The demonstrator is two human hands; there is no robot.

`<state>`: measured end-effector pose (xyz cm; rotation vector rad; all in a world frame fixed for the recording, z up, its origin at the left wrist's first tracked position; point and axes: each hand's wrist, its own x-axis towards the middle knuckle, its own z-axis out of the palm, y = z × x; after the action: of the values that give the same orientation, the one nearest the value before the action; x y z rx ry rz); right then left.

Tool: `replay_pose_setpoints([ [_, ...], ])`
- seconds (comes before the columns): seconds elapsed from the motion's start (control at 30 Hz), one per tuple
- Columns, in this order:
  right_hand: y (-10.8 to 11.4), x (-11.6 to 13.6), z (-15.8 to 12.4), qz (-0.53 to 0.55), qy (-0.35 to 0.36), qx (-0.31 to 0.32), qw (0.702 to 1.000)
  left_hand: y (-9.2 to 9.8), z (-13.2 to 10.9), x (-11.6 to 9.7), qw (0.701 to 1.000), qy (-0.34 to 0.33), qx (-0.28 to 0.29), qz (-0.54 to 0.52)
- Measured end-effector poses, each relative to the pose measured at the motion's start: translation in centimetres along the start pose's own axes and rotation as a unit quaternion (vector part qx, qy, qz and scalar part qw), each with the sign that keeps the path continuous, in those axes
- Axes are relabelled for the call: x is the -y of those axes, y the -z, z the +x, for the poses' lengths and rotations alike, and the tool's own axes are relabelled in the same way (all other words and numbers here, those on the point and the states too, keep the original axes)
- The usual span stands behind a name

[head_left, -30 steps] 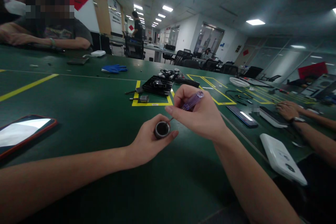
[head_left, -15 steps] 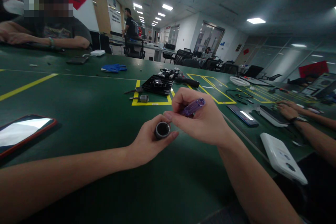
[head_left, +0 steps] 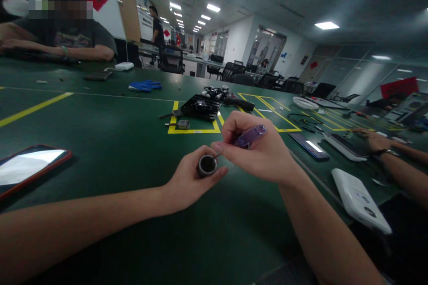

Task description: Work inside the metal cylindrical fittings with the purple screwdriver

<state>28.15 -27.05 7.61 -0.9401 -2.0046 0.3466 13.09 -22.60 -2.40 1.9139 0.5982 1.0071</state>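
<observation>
My left hand (head_left: 187, 182) is wrapped round a dark hollow cylinder (head_left: 207, 165), whose open end faces me. In my right hand (head_left: 256, 151) is a screwdriver with a translucent purple handle (head_left: 251, 136). Its thin shaft points down left, and the tip is at the cylinder's opening; how deep it reaches I cannot tell. Beyond my hands, a small metal cylindrical part (head_left: 183, 124) lies on the yellow-taped rectangle, beside a black bag (head_left: 202, 107) with dark parts on and around it.
The green table (head_left: 133, 249) bears a red-edged phone (head_left: 31, 167) at left, a blue glove (head_left: 145, 85) farther back, and a phone (head_left: 309, 146) and white device (head_left: 361, 200) at right. A co-worker's hands (head_left: 376, 141) are at the right; another person sits far left.
My right hand has shifted slightly right with the screwdriver, and more of the shaft shows. The walking person in the background has moved left.
</observation>
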Motion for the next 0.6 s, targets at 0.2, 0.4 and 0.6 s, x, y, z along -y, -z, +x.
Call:
replay_pose_setpoints([
  [0.2, -0.16, -0.25, -0.05, 0.021, -0.004, 0.026, 0.999, 0.03, 0.03, -0.19, 1.000, -0.002, 0.005, -0.004],
  [0.4, -0.06, -0.42, -0.11, -0.004, -0.006, 0.020, 1.000, 0.04, 0.06, -0.34, 1.000, 0.008, 0.000, -0.007],
  [0.6, -0.33, -0.46, -0.15, 0.006, 0.012, 0.007, 1.000, 0.00, 0.05, -0.33, 1.000, 0.005, 0.002, -0.016],
])
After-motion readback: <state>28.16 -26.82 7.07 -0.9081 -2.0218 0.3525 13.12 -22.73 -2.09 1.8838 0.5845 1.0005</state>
